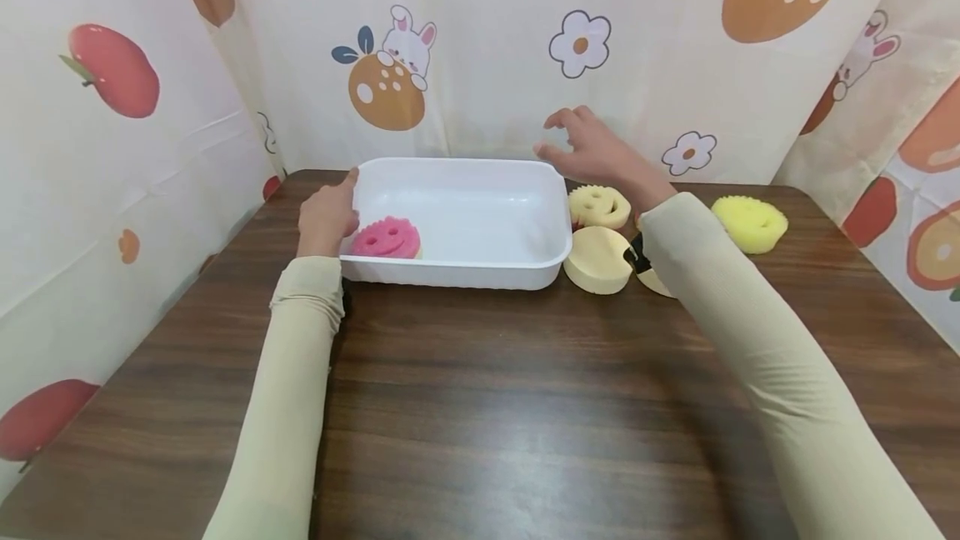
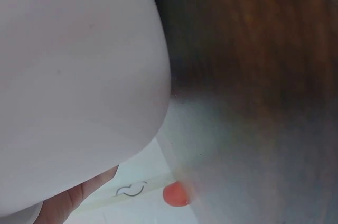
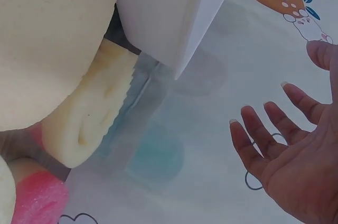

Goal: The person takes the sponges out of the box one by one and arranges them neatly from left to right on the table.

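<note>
A white plastic tray (image 1: 465, 273) stands toward the back of the table, with a pink smiley-face sponge (image 1: 388, 238) lying in its front left corner. At the tray's left end my left hand (image 1: 327, 213) holds the rim; in the left wrist view the tray's wall hides most of that hand. Above the tray's back right corner my right hand (image 1: 596, 148) hovers in the air, fingers loosely bent and holding nothing. Just right of the tray lie a cream smiley-face sponge (image 1: 598, 207) and a plain-topped round cream sponge (image 1: 597, 261).
A yellow sponge (image 1: 750, 223) lies farther right on the brown wooden table (image 1: 480, 407). Another cream sponge (image 1: 656, 280) is partly hidden by the right forearm. The right wrist view also shows a pink sponge (image 3: 39, 203). Patterned curtains (image 1: 495, 65) enclose the back and sides.
</note>
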The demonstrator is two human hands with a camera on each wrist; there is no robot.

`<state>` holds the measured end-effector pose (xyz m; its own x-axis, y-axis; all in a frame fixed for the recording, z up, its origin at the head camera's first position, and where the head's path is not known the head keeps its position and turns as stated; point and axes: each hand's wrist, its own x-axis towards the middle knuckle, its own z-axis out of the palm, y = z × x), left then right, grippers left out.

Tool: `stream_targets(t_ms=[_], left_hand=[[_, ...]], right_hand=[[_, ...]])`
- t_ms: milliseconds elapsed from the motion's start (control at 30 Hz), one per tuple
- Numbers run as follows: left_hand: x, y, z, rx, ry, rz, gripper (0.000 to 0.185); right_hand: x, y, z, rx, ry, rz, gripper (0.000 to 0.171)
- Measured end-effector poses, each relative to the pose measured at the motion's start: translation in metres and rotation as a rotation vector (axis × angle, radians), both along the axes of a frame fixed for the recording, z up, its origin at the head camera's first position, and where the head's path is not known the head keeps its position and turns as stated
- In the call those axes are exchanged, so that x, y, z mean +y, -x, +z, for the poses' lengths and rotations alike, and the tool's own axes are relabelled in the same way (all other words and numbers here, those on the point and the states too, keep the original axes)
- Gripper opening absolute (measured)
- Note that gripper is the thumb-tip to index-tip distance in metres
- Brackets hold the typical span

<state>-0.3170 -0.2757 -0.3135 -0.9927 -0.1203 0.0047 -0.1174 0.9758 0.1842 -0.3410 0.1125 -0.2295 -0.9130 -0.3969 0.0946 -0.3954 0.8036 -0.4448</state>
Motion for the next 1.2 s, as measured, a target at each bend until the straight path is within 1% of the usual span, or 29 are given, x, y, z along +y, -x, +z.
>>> stream_targets(t_ms=[133, 367, 600, 700, 933, 1200], left_hand=[[0.000, 0.000, 0.000, 0.002, 0.000, 0.002, 0.077], [0.000, 0.002, 0.000, 0.012, 0.009, 0.004, 0.077], [0.001, 0.003, -0.001, 0.003, 0.003, 0.003, 0.077], [0.000, 0.003, -0.002, -0.005, -0.002, 0.005, 0.078], [-0.004, 0.000, 0.001, -0.004, 0.011, 0.009, 0.078], [-0.001, 0.000, 0.001, -0.002, 0.003, -0.010, 0.078]], right_hand=[[-0.008, 0.002, 0.001, 0.022, -0.010, 0.021, 0.063], [-0.020, 0.007, 0.005, 0.041, 0.013, 0.056, 0.059], [-0.030, 0.011, 0.005, 0.031, 0.028, 0.074, 0.058], [-0.035, 0.010, 0.005, 0.025, 0.031, 0.087, 0.057], [-0.049, 0.006, 0.011, 0.002, 0.033, 0.120, 0.056], [-0.055, 0.009, 0.013, 0.009, 0.016, 0.119, 0.054]])
